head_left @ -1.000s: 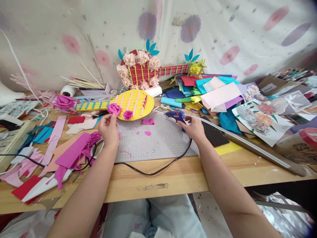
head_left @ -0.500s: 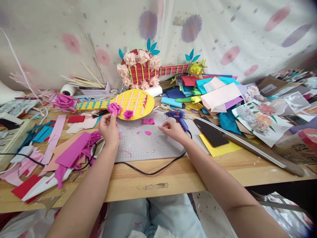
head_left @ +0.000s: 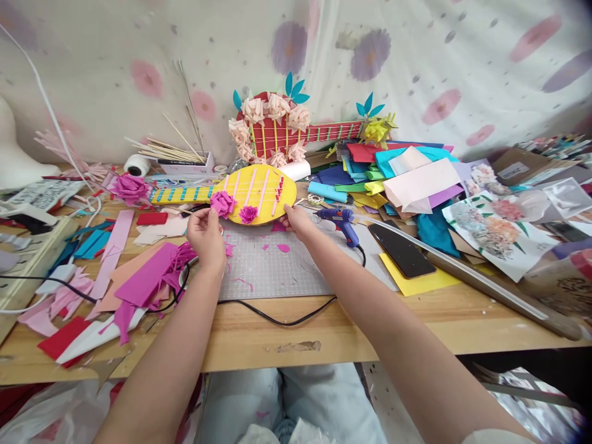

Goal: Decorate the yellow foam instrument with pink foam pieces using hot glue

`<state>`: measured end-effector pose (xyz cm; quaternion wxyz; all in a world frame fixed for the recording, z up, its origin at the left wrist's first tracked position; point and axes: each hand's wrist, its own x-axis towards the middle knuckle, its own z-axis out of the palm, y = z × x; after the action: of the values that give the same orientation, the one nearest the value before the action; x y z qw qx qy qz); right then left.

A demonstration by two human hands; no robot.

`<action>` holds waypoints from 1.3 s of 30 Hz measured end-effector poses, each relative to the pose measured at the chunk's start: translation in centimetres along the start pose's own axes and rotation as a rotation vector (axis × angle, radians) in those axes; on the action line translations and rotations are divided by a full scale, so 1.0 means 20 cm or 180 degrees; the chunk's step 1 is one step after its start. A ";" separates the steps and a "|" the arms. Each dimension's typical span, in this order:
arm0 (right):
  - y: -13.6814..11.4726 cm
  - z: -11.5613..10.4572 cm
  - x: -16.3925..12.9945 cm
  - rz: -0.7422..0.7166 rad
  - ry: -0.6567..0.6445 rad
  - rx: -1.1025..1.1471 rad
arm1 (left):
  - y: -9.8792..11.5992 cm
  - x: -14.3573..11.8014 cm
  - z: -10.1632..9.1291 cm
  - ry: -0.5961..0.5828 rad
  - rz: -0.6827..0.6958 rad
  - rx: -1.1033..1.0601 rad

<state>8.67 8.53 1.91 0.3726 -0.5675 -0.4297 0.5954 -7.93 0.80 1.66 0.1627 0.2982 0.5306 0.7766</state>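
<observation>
Yellow guitar [head_left: 245, 190], long axis crosswise: left hand [head_left: 206, 235] pinches its magenta flower [head_left: 223, 203]; right hand [head_left: 298, 222] grips its rounded end.

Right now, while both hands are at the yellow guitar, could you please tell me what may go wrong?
The glue gun lies with its nozzle toward the right hand; if hot, it could burn the skin.

Its black cord runs beneath the right forearm, so a sweep of the arm might drag the gun.

The left hand is at a magenta flower on the yellow guitar; pressing hard might crush the petals.
</observation>
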 end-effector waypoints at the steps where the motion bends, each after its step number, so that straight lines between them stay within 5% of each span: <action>1: 0.00 0.00 0.00 -0.0008 -0.0014 0.0000 | 0.00 0.00 0.00 0.0004 0.0017 0.0037; 10: -0.03 -0.21 -0.01 -0.0068 -0.0319 -0.0071 | 0.05 -0.05 -0.02 -0.0455 0.1129 0.0863; 14: -0.03 -0.26 -0.01 -0.0078 -0.0310 -0.0229 | 0.06 -0.09 -0.02 -0.0983 0.1450 0.1168; 21: 0.01 -0.24 0.00 -0.0358 0.0311 -0.0748 | 0.07 -0.08 -0.01 -0.1206 0.0794 0.1136; 26: 0.04 -0.14 -0.14 -0.2251 0.1278 -0.2273 | 0.02 -0.09 0.02 -0.1266 0.0277 0.0698; 31: 0.04 0.02 -0.19 -0.3523 0.0736 -0.2921 | -0.03 -0.12 0.03 -0.1359 -0.0147 0.0607; 39: 0.07 0.10 -0.05 -0.3267 0.0472 -0.2351 | -0.02 -0.16 0.05 -0.1383 -0.0447 0.0572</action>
<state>6.77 6.92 0.92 0.4191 -0.4201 -0.7970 0.1127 -4.85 -0.26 0.54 0.2994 0.4339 0.5695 0.6307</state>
